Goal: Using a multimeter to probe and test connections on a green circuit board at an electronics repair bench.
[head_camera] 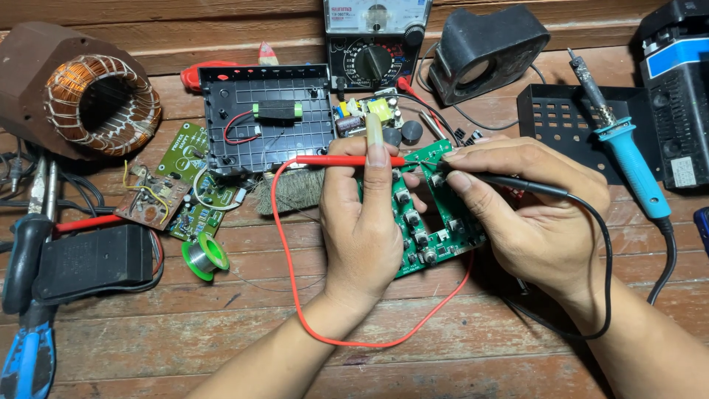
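Left hand [363,222] wrapped around the left edge of a green circuit board [436,225], thumb pinning a red probe [347,160] flat across the top, tip aimed at the board's upper corner. Right hand [528,203] pinching a black probe [509,181] like a pen, tip also down on that same upper corner, just beside the red one. Board held tilted, low over the wooden tabletop [443,355], rows of black knobs facing up.

Red wire [295,288] looping down under the left wrist and back up behind the board; black wire [607,258] curling round the right wrist.

Straight behind the hands: black plastic case [266,118] with a green-capped part inside, and a meter with a dial [377,44] leaning on the wall. Off to the right, blue-handled soldering iron [628,159] resting on a black perforated box [569,118]. On the left, copper motor winding [100,103], two more small circuit boards [173,185], a spool of solder [205,257], and a black block [92,262].
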